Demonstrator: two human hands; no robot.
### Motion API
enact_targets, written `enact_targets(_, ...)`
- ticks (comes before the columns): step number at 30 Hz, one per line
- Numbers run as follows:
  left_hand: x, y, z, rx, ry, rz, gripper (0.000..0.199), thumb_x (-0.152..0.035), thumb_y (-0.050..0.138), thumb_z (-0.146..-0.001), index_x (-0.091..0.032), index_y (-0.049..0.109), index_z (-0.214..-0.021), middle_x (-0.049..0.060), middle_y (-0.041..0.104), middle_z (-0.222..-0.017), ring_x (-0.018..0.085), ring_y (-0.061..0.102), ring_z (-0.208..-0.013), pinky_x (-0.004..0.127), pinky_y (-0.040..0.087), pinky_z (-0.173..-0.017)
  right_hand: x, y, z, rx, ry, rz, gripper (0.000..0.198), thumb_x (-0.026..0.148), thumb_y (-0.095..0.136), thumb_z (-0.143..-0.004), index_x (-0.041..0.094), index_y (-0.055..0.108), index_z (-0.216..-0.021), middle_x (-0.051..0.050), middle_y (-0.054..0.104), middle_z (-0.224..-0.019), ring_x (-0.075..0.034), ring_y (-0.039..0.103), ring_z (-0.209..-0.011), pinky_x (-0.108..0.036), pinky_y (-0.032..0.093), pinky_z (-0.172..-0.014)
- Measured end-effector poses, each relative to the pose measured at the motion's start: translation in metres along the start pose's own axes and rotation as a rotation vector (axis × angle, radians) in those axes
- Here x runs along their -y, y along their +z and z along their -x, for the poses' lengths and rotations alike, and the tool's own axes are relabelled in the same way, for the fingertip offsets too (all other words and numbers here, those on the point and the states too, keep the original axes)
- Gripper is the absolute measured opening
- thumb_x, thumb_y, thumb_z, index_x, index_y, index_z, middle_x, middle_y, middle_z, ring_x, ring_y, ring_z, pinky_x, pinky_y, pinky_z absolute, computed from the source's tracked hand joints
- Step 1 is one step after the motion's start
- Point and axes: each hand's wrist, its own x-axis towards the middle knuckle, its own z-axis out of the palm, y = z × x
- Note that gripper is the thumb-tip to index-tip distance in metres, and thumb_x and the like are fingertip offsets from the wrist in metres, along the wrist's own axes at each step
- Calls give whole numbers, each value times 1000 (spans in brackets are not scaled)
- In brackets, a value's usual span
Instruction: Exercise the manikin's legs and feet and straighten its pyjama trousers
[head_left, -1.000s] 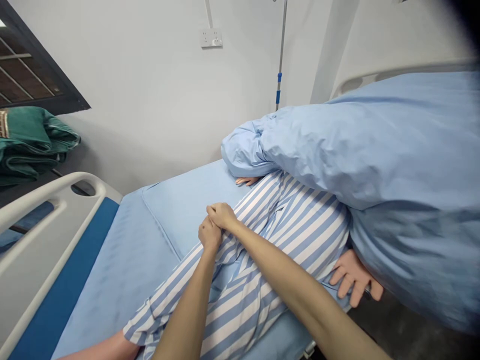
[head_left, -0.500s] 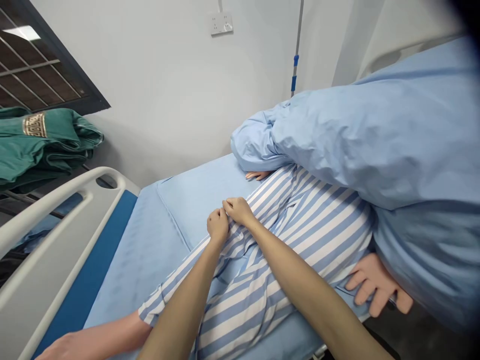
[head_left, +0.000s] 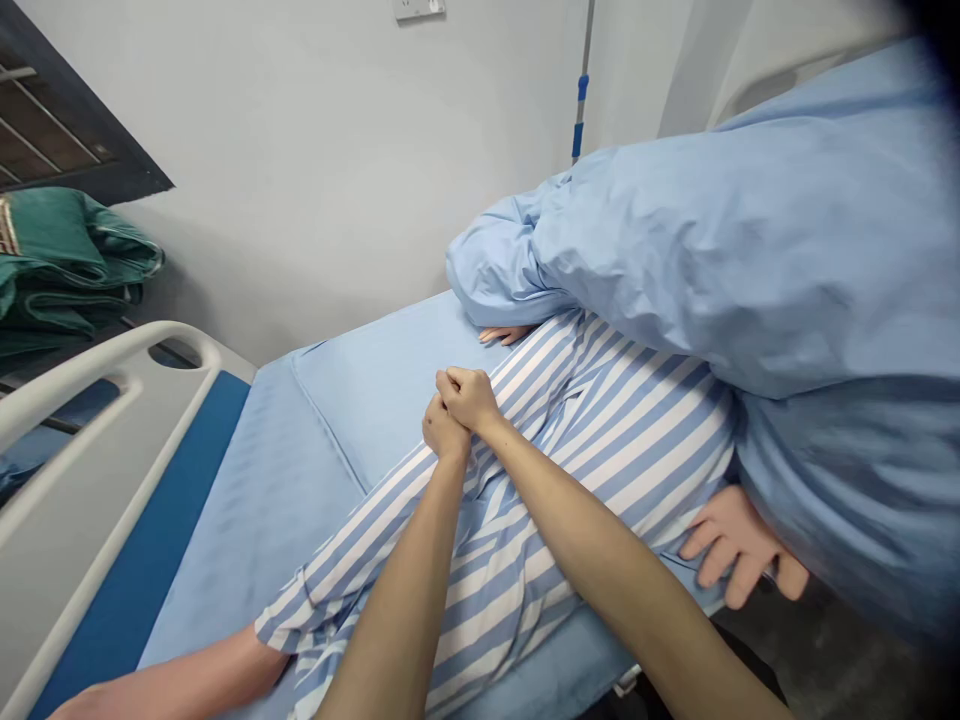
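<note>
Both hands met on the striped trousers of a figure lying on the bed. Left hand was closed, pinching a fold of the striped cloth at the far thigh. Right hand was fisted just above it, touching it, gripping the same fold. Blue quilt was bunched over the figure's upper body. Figure's pale hand lay at the near bed edge. Green cloth was stacked far left, beyond the bed rail.
</note>
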Motion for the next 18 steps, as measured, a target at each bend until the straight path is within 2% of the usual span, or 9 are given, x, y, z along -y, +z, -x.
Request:
enact_targets(4, 1, 1, 0, -19, -6, 39, 24, -31, 38, -79, -21, 54, -66, 2, 61, -68, 13, 49, -60, 23, 29, -53, -1, -9, -3, -76, -42, 26, 34, 32, 37, -80, 16, 34, -49, 5, 29, -46, -7, 24, -47, -21, 21, -51)
enact_targets(8, 7, 5, 2, -105, 39, 102, 34, -34, 29, -81, -20, 43, -54, 0, 54, -59, 11, 41, -55, 24, 25, -52, -21, -11, -11, -103, 100, -13, 36, 32, 36, -80, 17, 31, -48, 5, 28, -45, -7, 25, -47, -22, 21, -50)
enact_targets(12, 12, 5, 3, -71, 91, 149, 36, -36, 27, -82, -20, 38, -51, -2, 48, -53, 11, 37, -52, 24, 24, -51, -33, -8, -15, -72, 148, -37, 37, 32, 37, -79, 16, 29, -47, 5, 26, -44, -7, 26, -47, -21, 20, -49)
enact_targets(18, -2, 2, -3, -107, 26, 99, 37, -32, 22, -84, -21, 46, -58, 3, 58, -65, 14, 47, -63, 26, 27, -58, -30, -8, -12, -81, 139, -26, 36, 31, 35, -80, 16, 32, -47, 5, 29, -45, -7, 26, -47, -22, 20, -49)
